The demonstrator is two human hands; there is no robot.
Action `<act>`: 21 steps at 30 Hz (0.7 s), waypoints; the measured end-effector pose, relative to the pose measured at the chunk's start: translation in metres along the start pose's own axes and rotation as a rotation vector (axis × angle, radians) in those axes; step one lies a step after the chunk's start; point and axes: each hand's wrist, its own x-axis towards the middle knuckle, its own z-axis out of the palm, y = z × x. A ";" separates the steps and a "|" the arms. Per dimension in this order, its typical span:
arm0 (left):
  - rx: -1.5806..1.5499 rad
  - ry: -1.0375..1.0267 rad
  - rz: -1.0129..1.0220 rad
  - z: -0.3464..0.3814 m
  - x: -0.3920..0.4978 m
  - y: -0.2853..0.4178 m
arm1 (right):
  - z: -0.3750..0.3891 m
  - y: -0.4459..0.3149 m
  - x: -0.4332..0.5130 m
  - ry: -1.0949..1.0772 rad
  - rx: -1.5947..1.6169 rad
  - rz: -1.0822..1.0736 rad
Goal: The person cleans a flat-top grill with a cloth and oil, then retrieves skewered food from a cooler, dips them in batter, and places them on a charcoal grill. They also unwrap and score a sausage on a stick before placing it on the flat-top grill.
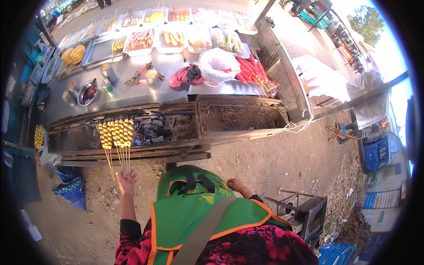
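Note:
Several skewers of yellow food pieces (116,133) lie across the charcoal grill (198,135), over its left part, with their bare wooden ends sticking out past the front edge. Just below those ends is my left hand (127,182), fingers spread and palm upward, touching or nearly touching the sticks; whether it bears any weight I cannot tell. Glowing and ashy charcoal (150,131) lies right of the skewers. My right hand (234,184) rests by the right side of the green apron (195,212), fingers curled, with nothing visible in it.
Behind the grill, a metal counter (132,94) holds shaker tins (108,73), a bowl of red sauce (88,92), scissors (134,79), a cloth (186,77), a bag-lined bin (218,66), red-wrapped skewers (256,74) and food trays (139,41). A metal stove (311,217) stands at right.

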 end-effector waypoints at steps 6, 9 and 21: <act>0.018 0.089 -0.254 -0.065 -0.041 -0.072 | -0.070 0.002 0.057 0.243 0.074 -0.073; 0.197 0.040 -0.372 -0.068 -0.054 -0.104 | -0.128 -0.060 0.074 0.418 0.243 -0.170; 0.557 -0.218 -0.202 0.048 -0.031 -0.061 | -0.357 -0.226 0.145 1.026 0.271 -0.626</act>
